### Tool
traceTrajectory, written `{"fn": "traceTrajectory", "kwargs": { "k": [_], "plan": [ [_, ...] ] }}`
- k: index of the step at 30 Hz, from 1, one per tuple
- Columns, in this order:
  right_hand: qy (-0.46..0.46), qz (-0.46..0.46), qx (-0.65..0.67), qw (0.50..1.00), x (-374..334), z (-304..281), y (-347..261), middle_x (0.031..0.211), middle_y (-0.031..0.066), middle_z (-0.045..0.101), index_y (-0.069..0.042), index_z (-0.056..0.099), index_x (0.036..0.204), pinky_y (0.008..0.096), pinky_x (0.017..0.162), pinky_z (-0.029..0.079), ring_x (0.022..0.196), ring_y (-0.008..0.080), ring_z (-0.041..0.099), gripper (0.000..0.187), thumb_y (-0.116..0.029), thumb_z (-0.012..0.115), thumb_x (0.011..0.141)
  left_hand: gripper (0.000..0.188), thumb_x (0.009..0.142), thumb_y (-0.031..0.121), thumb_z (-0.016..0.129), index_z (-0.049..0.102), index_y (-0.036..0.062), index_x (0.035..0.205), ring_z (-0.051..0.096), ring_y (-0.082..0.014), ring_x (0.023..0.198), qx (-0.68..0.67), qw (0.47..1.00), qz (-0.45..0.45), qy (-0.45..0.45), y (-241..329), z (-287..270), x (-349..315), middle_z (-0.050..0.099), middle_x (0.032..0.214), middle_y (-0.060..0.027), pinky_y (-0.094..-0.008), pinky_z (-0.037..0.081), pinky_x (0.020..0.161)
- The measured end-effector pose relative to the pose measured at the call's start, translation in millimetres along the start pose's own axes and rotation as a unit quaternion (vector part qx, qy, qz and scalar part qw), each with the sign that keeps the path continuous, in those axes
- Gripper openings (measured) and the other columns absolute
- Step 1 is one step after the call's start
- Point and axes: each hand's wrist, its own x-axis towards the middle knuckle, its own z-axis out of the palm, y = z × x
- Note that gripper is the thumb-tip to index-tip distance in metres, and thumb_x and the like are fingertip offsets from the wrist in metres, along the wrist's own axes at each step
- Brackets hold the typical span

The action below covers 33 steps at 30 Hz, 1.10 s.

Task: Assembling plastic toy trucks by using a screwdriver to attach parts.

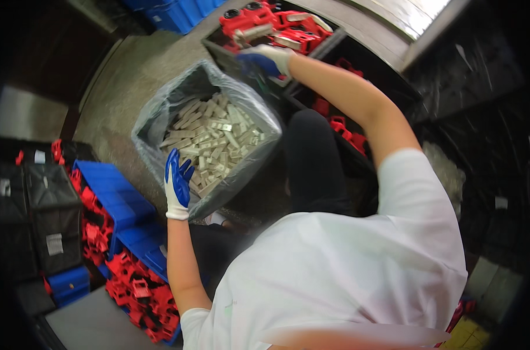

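Observation:
My left hand [179, 182], in a white glove with a blue-coated palm, is open at the near left edge of a box lined with a clear plastic bag [259, 105]. Inside the box lies a heap of pale, oblong plastic parts [209, 137]. My right hand [266, 60], gloved the same way, reaches far forward to the near side of a dark crate [335, 39]. That crate holds red toy vehicles [303, 39] with black wheels and pale pieces on them. Motion smears the right fingers, so whether they hold anything is hidden.
A second dark crate [387, 81] with red parts adjoins the first, by my right knee. Blue bins [116, 192] and a pile of red plastic parts [142, 291] stand at my left. Dark wrapped stacks [52, 192] line the far left. Another blue bin [180, 14] sits ahead.

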Motion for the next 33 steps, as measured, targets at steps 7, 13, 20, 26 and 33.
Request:
{"fn": "traceTrajectory", "kwargs": {
  "k": [7, 13, 20, 26, 33],
  "plan": [
    [0.121, 0.297, 0.292, 0.901, -39, 5, -21, 0.084, 0.0047, 0.069, -0.008, 0.071, 0.094, 0.0316, 0.067, 0.050, 0.071, 0.0154, 0.062, 0.029, -0.034, 0.068, 0.084, 0.048, 0.100, 0.031, 0.043, 0.040, 0.0070, 0.141, 0.051, -0.0264, 0.120, -0.007, 0.997, -0.049, -0.052, -25, 29, -2, 0.043, 0.141, -0.0087, -0.0379, 0.040, 0.100],
    [0.279, 0.234, 0.352, 0.862, -245, -7, -36, 0.077, 0.0068, 0.068, -0.002, 0.070, 0.087, 0.0298, 0.069, 0.051, 0.071, 0.0148, 0.064, 0.027, -0.028, 0.073, 0.081, 0.048, 0.100, 0.033, 0.043, 0.040, 0.0071, 0.141, 0.047, -0.0277, 0.124, 0.019, 0.990, -0.071, -0.123, -41, 25, 16, 0.042, 0.142, -0.0096, -0.0406, 0.036, 0.105],
    [0.405, 0.326, 0.101, 0.848, -467, -95, -62, 0.087, 0.0028, 0.066, -0.004, 0.069, 0.097, 0.0246, 0.067, 0.049, 0.077, 0.0097, 0.061, 0.029, -0.029, 0.068, 0.085, 0.048, 0.101, 0.033, 0.041, 0.039, 0.0083, 0.142, 0.045, -0.0290, 0.125, 0.038, 0.981, -0.107, -0.159, -56, 51, 28, 0.039, 0.144, -0.0116, -0.0410, 0.033, 0.107],
    [0.394, 0.281, 0.202, 0.851, -480, -37, -22, 0.108, 0.0044, 0.066, 0.000, 0.064, 0.113, 0.0241, 0.088, 0.047, 0.099, 0.0103, 0.060, 0.027, -0.013, 0.061, 0.091, 0.049, 0.101, 0.035, 0.042, 0.040, 0.0076, 0.141, 0.045, -0.0262, 0.125, 0.010, 0.974, -0.138, -0.177, -89, 50, 22, 0.043, 0.142, -0.0112, -0.0392, 0.033, 0.106],
    [0.417, 0.341, -0.227, 0.812, -484, 80, 1, 0.132, 0.0118, 0.051, -0.010, 0.063, 0.117, 0.0352, 0.103, 0.039, 0.123, 0.0312, 0.048, 0.044, -0.027, 0.073, 0.078, 0.047, 0.100, 0.031, 0.044, 0.042, 0.0052, 0.140, 0.048, -0.0264, 0.124, 0.016, 0.990, -0.081, -0.114, -99, 34, 0, 0.045, 0.141, -0.0110, -0.0408, 0.036, 0.105]
  ]
}}
